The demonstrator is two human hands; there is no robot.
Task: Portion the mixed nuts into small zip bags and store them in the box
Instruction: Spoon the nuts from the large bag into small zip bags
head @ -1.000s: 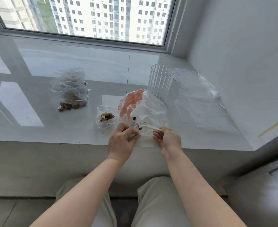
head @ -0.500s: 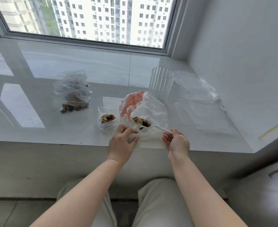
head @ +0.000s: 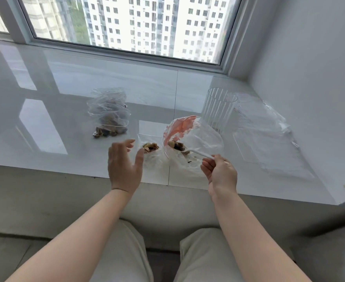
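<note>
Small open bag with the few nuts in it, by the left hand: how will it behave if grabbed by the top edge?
The small bag is thin clear film, so probably floppy. Few nuts inside, so likely light. Its mouth looks open; tilting may spill them.

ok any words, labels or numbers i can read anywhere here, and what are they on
None can be read.
Big nut bag: red print near its mouth, too smeared to read.
Filled zip bags, small zip bag, ribbed clear cup, white spoon in the right hand: no text visible.
</note>
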